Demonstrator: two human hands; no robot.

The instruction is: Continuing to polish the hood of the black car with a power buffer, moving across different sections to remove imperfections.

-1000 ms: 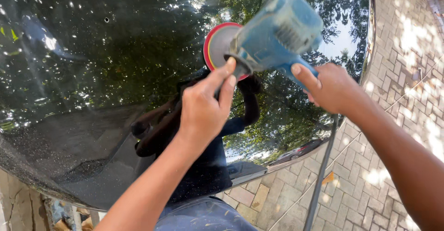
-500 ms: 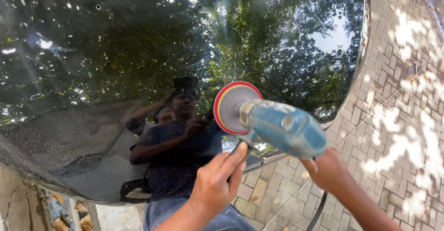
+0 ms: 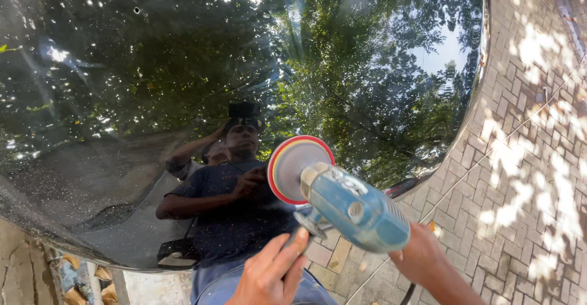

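A blue electric polisher [image 3: 354,207] with a round red-rimmed pad [image 3: 298,167] is held against the glossy dark car panel [image 3: 183,66]. My right hand [image 3: 422,259] grips the rear of the polisher body at the lower right. My left hand [image 3: 272,274] is at the bottom centre with its fingers on the polisher's side handle [image 3: 309,222]. The pad sits near the lower edge of the panel, which mirrors trees, sky and a person.
Paved brick ground [image 3: 526,158] runs along the right side, dappled with sunlight. A thin power cord [image 3: 483,158] trails across the bricks. The chrome edge of the panel [image 3: 483,54] curves down the right. Rough ground and debris [image 3: 73,280] show at bottom left.
The polisher and both hands have moved down and to the right across the panel, from the upper area to near its lower edge. The grip on the tool is unchanged.
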